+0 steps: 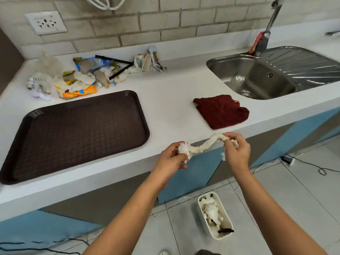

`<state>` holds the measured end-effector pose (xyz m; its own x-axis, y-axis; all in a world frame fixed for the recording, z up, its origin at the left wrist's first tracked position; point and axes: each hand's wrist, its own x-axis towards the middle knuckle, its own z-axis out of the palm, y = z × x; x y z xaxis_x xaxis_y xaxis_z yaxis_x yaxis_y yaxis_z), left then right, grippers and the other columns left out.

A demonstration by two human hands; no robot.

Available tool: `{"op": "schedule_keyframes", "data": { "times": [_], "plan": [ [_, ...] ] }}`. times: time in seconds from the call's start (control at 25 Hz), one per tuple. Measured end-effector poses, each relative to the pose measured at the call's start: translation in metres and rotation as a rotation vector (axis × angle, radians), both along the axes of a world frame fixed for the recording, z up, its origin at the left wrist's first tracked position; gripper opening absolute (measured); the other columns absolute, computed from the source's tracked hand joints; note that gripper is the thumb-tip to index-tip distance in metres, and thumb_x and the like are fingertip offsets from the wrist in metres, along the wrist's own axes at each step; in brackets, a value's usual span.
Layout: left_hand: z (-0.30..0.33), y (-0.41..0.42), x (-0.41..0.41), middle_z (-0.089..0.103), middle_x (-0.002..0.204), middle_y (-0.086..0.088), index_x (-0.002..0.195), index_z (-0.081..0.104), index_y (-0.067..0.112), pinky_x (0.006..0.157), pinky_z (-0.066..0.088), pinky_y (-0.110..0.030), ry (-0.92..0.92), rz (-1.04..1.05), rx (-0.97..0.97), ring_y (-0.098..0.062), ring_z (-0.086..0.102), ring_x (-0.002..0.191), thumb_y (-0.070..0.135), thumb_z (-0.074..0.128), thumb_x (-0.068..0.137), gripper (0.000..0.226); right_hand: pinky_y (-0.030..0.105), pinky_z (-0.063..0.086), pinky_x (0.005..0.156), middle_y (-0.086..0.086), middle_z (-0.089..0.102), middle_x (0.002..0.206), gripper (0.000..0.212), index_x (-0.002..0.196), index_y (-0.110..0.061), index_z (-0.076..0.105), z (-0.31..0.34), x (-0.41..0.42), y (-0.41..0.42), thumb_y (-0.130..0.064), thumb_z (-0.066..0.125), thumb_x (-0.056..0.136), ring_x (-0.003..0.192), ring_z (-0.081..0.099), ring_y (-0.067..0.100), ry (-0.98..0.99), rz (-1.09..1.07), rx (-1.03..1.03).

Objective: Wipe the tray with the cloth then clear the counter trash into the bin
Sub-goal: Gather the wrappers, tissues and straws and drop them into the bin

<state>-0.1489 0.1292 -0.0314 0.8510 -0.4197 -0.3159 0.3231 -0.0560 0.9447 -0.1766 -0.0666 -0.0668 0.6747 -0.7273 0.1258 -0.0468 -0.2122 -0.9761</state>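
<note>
Both your hands, left hand (173,155) and right hand (236,150), pinch a twisted tissue (202,146) at the desk (171,100) edge, above the bin (214,215). It looks light, soft, tearable: grip the wadded ends.

Both forearms are bare, no sleeves, watch or rings visible.

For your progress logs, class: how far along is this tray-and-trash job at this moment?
Looks done: the tray is bare and the cloth lies set aside. The bin already holds some trash. In hand: the left hand and right hand grip a twisted tissue over the counter edge. Left: the trash pile by the wall.
</note>
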Motion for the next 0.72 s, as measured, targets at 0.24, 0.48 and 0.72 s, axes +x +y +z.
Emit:
{"op": "schedule_keyframes", "data": {
  "times": [0.24,0.48,0.72],
  "plan": [
    [-0.057,-0.055,-0.039,0.06,0.093,0.006,0.11,0.058,0.024,0.061,0.053,-0.016,0.159,-0.05,0.176,-0.009,0.057,0.077,-0.004,0.051,0.084,0.039,0.018,0.044,0.063,0.001,0.061,0.084,0.023,0.082,-0.022,0.063,-0.069,-0.057,-0.042,-0.001,0.055,0.084,0.071,0.053,0.007,0.199,-0.013,0.118],
    [-0.134,-0.105,-0.079,0.058,0.092,0.013,0.107,0.059,0.032,0.081,0.052,-0.032,0.203,-0.197,0.455,-0.007,0.056,0.08,0.003,0.056,0.082,0.039,0.025,0.045,0.072,0.007,0.063,0.09,0.026,0.083,-0.013,0.064,-0.154,-0.116,-0.067,0.01,0.052,0.081,0.081,0.056,0.018,0.418,-0.027,0.283],
    [-0.219,-0.142,-0.088,0.057,0.101,0.002,0.118,0.059,0.02,0.087,0.052,-0.036,0.174,-0.269,0.616,-0.022,0.059,0.096,0.007,0.054,0.084,0.037,0.02,0.045,0.069,0.01,0.065,0.091,0.025,0.082,-0.01,0.066,-0.241,-0.132,-0.085,0.01,0.051,0.079,0.079,0.057,0.017,0.565,-0.125,0.435]
  ]
}}
